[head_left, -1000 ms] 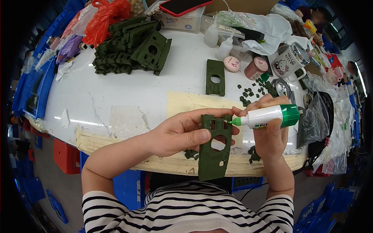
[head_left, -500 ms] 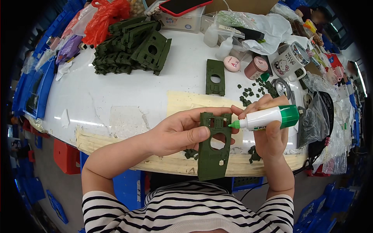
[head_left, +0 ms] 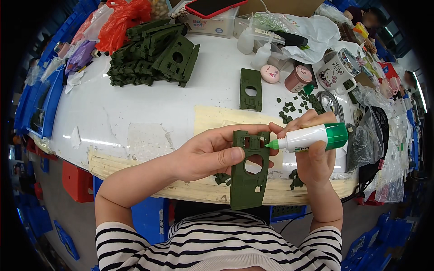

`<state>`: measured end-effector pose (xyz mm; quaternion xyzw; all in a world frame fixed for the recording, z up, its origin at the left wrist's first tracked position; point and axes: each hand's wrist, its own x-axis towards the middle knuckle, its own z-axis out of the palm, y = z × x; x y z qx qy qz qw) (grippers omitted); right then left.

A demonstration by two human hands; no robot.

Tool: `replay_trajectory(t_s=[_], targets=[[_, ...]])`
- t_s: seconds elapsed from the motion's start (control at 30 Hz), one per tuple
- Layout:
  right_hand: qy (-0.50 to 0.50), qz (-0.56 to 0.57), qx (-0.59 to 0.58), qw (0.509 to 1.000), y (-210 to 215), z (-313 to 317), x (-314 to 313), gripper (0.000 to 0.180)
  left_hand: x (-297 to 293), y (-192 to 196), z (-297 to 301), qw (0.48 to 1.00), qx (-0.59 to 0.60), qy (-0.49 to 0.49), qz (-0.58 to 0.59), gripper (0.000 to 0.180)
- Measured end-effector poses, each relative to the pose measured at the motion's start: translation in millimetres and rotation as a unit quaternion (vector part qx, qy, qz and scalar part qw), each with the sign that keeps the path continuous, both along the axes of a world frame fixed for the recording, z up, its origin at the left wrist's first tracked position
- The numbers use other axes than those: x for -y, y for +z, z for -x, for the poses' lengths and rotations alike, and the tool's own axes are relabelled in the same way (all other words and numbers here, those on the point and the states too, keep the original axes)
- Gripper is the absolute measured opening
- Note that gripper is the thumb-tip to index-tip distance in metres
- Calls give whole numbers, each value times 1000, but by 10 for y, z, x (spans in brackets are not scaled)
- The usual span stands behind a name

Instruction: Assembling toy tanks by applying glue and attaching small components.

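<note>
The left hand (head_left: pixel 205 156) grips a dark green plastic plate (head_left: pixel 248 169) with a round hole, thumb across its face, holding it upright over the near edge of the white desk (head_left: pixel 135 113). The right hand (head_left: pixel 314 156) is clenched around a white glue bottle (head_left: pixel 312 137) with a green cap end, lying sideways, its green nozzle touching the upper right edge of the plate. On the desk a second green plate (head_left: pixel 251 89) lies flat, and a stack of green parts (head_left: pixel 153 52) sits at the far left. Small green pieces (head_left: pixel 296 108) are scattered loose just beyond the bottle. Near them stand a pink cup (head_left: pixel 297 80) and a white mug (head_left: pixel 337 70); their contents cannot be made out. A red plastic bag (head_left: pixel 121 22) lies at the far edge, closed.
</note>
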<state>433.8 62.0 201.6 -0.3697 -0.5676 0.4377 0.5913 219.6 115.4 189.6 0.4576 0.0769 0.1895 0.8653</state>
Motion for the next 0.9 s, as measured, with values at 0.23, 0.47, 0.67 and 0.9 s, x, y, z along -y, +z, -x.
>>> replay_trajectory(t_s=[0.23,0.47,0.67,0.9], targets=[[35,27,-218,975,-26,8,-37,39,-17,0,7,1000,-1,4,4,71],[10,50,-217,975,29,-48,3,41,-115,134,105,992,18,111,-48,88],[1,41,-211,977,75,-73,37,42,-224,114,540,968,5,242,-67,93],[42,-10,-108,993,8,41,82,47,105,49,306,994,-22,101,-41,84]])
